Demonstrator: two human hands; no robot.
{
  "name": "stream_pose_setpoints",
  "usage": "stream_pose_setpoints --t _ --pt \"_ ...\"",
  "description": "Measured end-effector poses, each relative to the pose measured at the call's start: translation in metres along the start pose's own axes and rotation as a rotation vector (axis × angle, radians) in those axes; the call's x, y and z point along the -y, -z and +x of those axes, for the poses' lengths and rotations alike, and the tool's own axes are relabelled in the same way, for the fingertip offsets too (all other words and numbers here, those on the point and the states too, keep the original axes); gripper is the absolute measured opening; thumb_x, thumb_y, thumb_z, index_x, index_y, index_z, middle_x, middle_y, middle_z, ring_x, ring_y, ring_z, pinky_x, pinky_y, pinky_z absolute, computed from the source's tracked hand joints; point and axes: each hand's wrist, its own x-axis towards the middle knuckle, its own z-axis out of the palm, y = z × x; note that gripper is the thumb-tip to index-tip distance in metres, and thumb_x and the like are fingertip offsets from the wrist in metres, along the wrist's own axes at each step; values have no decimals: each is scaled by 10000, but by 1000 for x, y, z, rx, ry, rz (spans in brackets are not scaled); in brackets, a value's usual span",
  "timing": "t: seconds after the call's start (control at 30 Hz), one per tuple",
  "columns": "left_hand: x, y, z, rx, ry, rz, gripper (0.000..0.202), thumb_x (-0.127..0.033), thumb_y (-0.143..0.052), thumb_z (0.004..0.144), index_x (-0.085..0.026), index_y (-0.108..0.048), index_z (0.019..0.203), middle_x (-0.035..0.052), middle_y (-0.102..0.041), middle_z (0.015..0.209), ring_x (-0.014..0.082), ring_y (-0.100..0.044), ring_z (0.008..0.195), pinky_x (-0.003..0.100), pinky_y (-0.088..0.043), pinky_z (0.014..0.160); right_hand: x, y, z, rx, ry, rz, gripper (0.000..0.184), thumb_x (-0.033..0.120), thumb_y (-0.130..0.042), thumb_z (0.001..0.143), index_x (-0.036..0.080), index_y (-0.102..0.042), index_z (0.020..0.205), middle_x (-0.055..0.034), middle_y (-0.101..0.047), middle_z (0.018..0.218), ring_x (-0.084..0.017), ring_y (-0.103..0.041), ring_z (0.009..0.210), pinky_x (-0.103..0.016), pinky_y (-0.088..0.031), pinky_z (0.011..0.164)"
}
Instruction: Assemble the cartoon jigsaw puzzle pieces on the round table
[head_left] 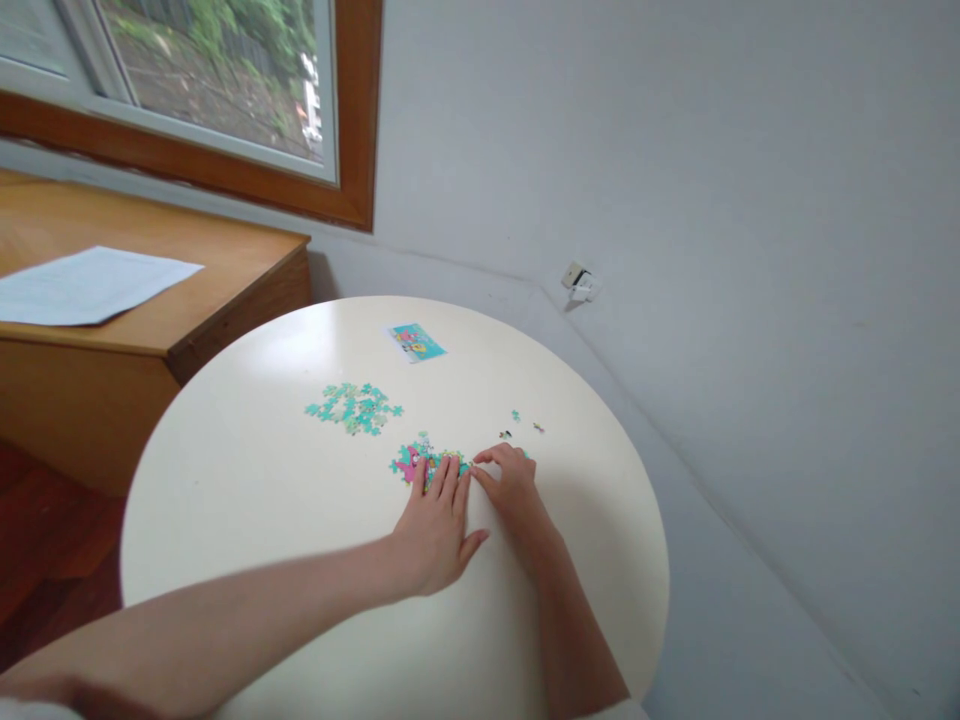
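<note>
and here's the left hand (pixel 435 540), palm down, fingers a little spread and thumb held well out, pressing lightly over the puzzle patch (pixel 407 463), a cluster of pink, teal and yellow pieces lying right under its fingertips and poking out to their left. right beside those fingertips comes the right hand (pixel 514 485), curled in at the patch's right end, thumb and forefinger drawn almost together; whether a piece sits between them, i cannot tell, it's too small. just beyond the right hand's knuckles, three loose pieces (pixel 516 415) lie apart from one another. look past the left hand now, off to its left: a heap of teal and pale green pieces (pixel 354 408), spread loosely, clear of both hands. farther out, straight beyond the left hand's fingers, a picture card (pixel 421 342) lies flat, mostly turquoise with pink and yellow figures. all of it is on the round white table (pixel 262 520) beneath both hands. and far off to the left hand's left, past the table's edge, a wooden cabinet (pixel 247 255) carries a white sheet (pixel 97 285).
</note>
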Motion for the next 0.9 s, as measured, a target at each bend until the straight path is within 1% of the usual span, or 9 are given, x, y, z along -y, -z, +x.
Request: stream_pose_setpoints --t 0.2,0.33,0.47,0.67,0.9 --pt "-1 4 0 32 10 3 703 -527 -230 885 -27 -364 1360 227 -295 1430 344 -227 1346 567 -124 1076 3 -2 0 -25 -7 -11 133 235 -559 783 194 -640 686 -18 -655 779 -164 -552 801 -294 -314 768" --pt "0 2 0 8 12 8 693 -530 -244 882 -43 -378 1357 215 -297 1435 338 -233 1346 561 -128 1079 2 -6 0 -67 -47 -52 218 261 -502 820 186 -636 666 -21 -654 746 -152 -541 749 -284 -303 742" --pt "1 0 0 3 4 4 703 -532 -236 881 -36 -366 1361 225 -281 1438 342 -225 1348 564 -125 1076 3 -7 -1 -110 -63 -110 252 276 -480 837 181 -630 658 -25 -652 740 -150 -535 745 -280 -282 719" --pt "0 1 1 20 3 4 697 -529 -235 881 -45 -362 1366 212 -278 1442 334 -226 1349 545 -131 1079 9 -4 -2 -68 -131 -143 276 277 -482 838 172 -608 617 -18 -654 699 -141 -534 696 -279 -267 686" --pt "-1 4 1 49 5 6 705 -526 -233 879 -34 -353 1369 211 -276 1441 338 -228 1347 532 -144 1081 15 0 -1 -23 -241 -82 277 296 -466 828 182 -621 630 -13 -670 704 -136 -552 670 -271 -285 677"
